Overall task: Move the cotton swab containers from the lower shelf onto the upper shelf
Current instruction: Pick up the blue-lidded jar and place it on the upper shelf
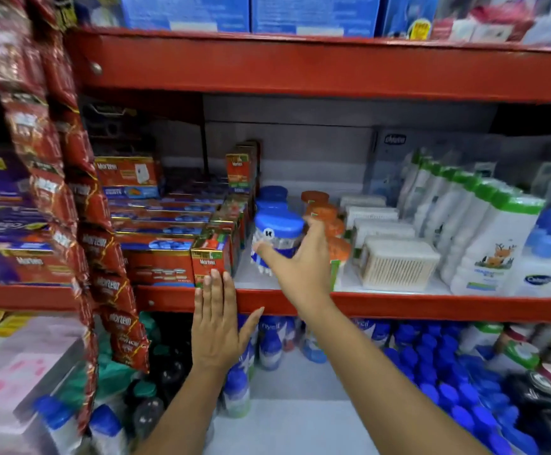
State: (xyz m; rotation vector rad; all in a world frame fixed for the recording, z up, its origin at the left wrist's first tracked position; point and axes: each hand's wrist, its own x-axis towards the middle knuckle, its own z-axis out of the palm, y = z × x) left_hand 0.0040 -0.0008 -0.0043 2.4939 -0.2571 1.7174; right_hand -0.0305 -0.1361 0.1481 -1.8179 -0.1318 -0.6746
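Red metal shop shelving (300, 73) is filling the view, with packaged goods being kept on every level. On the middle shelf a clear round cotton swab container with a blue lid (275, 239) is being gripped by the right hand (297, 267), thumb on its near left side and fingers curled round its far right side. It is being held at the front of a row of like blue-lidded containers (272, 196), apparently so that it lines up with them; whether its base is resting on the shelf board cannot be told. Orange-lidded containers (325, 213) are being kept in a row just beside, and white rectangular swab boxes (395, 266) further right. The left hand (216, 326) is being held open and flat, empty, against the red shelf edge beside a small red and green carton (210, 262), probably as a brace. Blue-capped bottles (431, 362) are being stored on the shelf below.
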